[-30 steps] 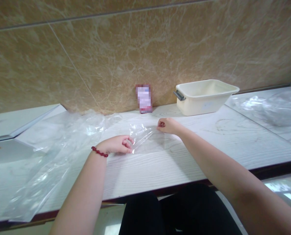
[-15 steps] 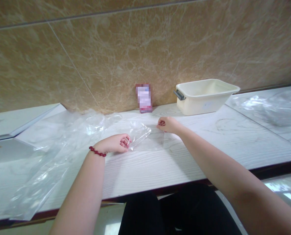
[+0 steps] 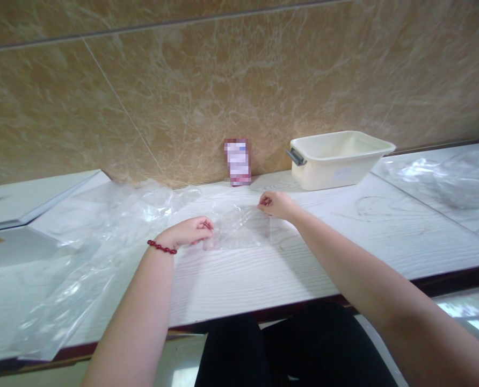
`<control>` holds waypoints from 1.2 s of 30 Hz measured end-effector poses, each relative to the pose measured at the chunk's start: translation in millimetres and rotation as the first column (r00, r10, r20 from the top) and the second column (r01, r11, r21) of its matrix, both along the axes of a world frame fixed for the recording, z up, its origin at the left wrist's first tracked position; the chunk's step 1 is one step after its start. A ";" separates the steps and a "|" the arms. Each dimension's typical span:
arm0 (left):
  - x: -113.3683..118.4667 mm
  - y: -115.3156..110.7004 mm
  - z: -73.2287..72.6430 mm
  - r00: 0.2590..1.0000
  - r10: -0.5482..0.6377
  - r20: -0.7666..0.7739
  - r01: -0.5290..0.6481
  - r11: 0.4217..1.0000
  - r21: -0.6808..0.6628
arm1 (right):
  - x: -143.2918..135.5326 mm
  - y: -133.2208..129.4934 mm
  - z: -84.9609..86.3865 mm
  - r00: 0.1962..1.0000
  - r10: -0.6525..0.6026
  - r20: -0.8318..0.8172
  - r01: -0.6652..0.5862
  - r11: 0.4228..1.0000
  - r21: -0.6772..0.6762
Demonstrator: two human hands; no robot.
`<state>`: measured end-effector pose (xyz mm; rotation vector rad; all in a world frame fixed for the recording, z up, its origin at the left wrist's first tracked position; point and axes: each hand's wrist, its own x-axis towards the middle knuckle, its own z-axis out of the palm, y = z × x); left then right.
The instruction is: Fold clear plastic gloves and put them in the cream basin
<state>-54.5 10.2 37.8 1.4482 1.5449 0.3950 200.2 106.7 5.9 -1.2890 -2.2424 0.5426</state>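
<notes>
A small clear plastic bag (image 3: 241, 231) lies on the white wood-grain table between my hands, mostly flat with a few wrinkles. My left hand (image 3: 191, 230), with a red bead bracelet (image 3: 161, 247) on its wrist, has curled fingers at the bag's left edge; its fingertips are partly hidden. At the far right corner of the bag, my right hand (image 3: 277, 205) is closed in a pinch on the plastic.
Long clear plastic bags (image 3: 90, 258) spread across the table's left side, beside a white box (image 3: 42, 199). A cream tub (image 3: 332, 172) with a grey latch stands near the marble wall. A blurred card (image 3: 238, 162) leans there. More clear plastic (image 3: 461, 177) lies right.
The bag's raised fold at the left has come down, so the plastic lies flatter. My left hand has turned and risen slightly; my right hand has stayed in place.
</notes>
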 end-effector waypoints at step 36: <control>42.4 14.3 -28.8 0.915 0.196 -0.352 0.136 0.671 0.729 | -7.5 13.5 -19.3 0.967 0.029 -0.252 -0.055 0.994 -0.097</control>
